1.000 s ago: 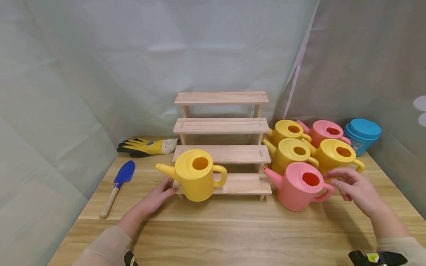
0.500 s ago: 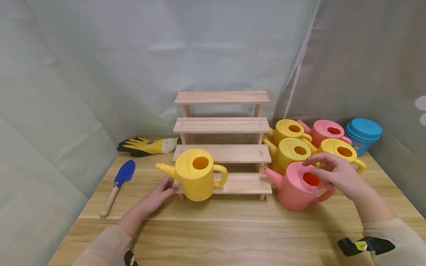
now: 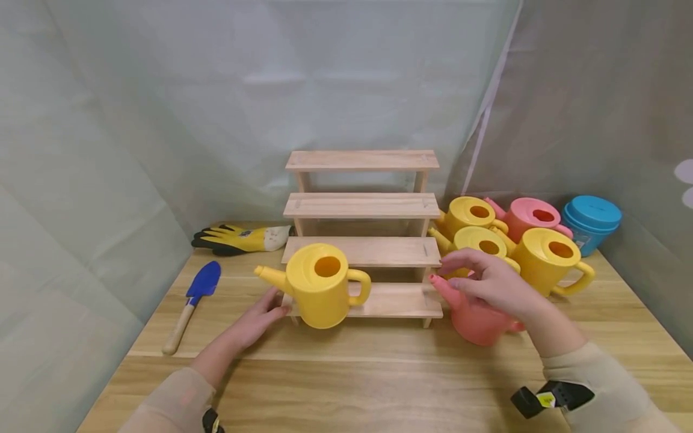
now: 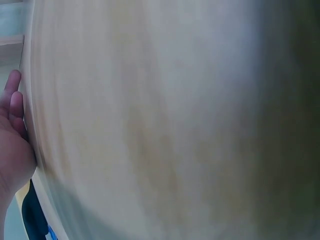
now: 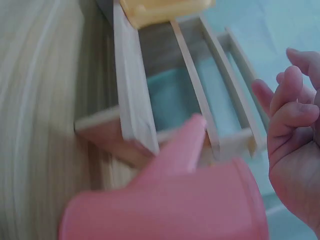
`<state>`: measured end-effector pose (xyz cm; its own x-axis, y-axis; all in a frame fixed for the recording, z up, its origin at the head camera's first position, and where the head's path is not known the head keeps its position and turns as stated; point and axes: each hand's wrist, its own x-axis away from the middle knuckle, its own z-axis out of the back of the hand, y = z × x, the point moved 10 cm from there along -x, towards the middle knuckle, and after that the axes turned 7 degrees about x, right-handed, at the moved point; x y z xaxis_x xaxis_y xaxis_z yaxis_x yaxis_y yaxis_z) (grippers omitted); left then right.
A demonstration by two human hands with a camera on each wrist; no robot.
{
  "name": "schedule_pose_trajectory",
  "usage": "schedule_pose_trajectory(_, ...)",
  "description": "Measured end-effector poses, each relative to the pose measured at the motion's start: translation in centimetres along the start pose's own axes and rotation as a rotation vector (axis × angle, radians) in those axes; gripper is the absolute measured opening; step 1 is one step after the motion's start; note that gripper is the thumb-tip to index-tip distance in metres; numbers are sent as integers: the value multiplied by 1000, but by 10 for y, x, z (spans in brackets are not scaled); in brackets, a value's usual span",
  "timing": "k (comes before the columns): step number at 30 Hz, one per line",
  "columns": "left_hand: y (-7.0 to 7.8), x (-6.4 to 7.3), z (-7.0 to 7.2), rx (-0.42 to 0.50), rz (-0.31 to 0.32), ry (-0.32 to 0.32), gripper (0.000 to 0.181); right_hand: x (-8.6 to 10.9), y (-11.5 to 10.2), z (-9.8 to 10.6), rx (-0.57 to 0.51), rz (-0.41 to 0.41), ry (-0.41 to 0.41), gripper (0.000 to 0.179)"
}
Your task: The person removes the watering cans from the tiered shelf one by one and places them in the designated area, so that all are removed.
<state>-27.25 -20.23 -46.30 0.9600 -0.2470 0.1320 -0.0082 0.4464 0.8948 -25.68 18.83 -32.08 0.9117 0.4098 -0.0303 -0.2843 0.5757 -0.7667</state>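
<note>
A yellow watering can (image 3: 316,288) stands on the bottom step of a stepped wooden stand (image 3: 363,251), its spout pointing left. At the left end of that step, my left hand (image 3: 258,319) rests on the table with its fingertips by the wood; the can hides none of my wrist. My right hand (image 3: 492,282) hovers over a pink watering can (image 3: 476,322), hiding much of its top. In the right wrist view its loosely bent fingers hold nothing, and the pink can (image 5: 170,210) lies below and apart from them.
Behind the pink can stand yellow watering cans (image 3: 547,255) and another pink one (image 3: 527,216). A blue lidded tub (image 3: 590,222) is at the back right. On the left lie a blue trowel (image 3: 197,294) and yellow-black gloves (image 3: 240,239). Fabric curtains (image 3: 352,78) enclose the table.
My right hand has moved left from beside the pink can's handle, across its top toward the spout. My left hand and the watering cans have stayed in place.
</note>
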Motion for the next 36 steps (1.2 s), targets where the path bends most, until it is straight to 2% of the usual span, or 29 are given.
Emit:
schedule_pose_trajectory(5, 1, 1, 0, -2, -2, 0, 66, -11, -12, -23, -85, 11, -62, 41)
schedule_pose_trajectory(7, 8, 5, 0, 3, -7, -2, 66, -16, -16, -33, -131, 16, -92, 42)
schedule_pose_trajectory(12, 4, 4, 1, 16, -5, -10, 66, -30, -25, -55, -173, 34, -119, 47)
schedule_pose_trajectory(14, -3, 0, 0, 6, 4, -11, 66, -36, -27, -65, -176, 37, -117, 49)
schedule_pose_trajectory(20, -1, -3, -6, -3, 3, -25, 68, -47, -29, -90, -228, 31, -84, 50)
schedule_pose_trajectory(25, -4, 0, -1, 3, 15, -4, 68, -60, -38, -112, -305, 44, -89, 52)
schedule_pose_trajectory(36, 1, 1, -1, -8, 1, -13, 64, -67, -47, -132, -411, 28, -65, 42)
